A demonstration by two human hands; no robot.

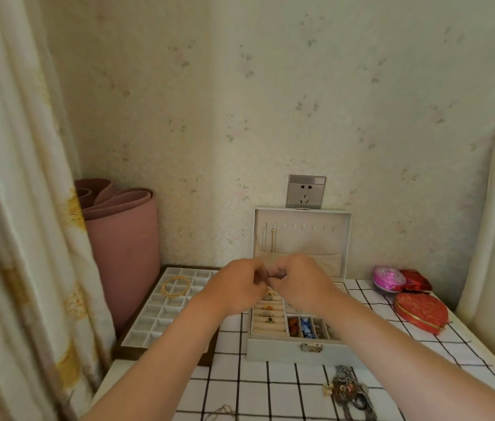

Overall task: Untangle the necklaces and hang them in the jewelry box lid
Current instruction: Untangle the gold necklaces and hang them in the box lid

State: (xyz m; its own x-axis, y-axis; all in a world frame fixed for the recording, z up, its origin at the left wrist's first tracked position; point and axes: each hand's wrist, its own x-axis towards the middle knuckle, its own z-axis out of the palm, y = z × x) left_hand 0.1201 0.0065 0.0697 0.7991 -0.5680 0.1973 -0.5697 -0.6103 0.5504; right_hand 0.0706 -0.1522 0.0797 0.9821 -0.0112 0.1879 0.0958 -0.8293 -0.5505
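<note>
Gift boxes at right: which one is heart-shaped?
The big red box nearest the camera, gold-rimmed. The smaller red box behind it is angular; the magenta box beside that is rounded.

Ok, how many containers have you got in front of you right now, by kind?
Jewelry box: 1
Divided tray: 1
Red boxes: 2
Pink box: 1
Total: 5
</note>
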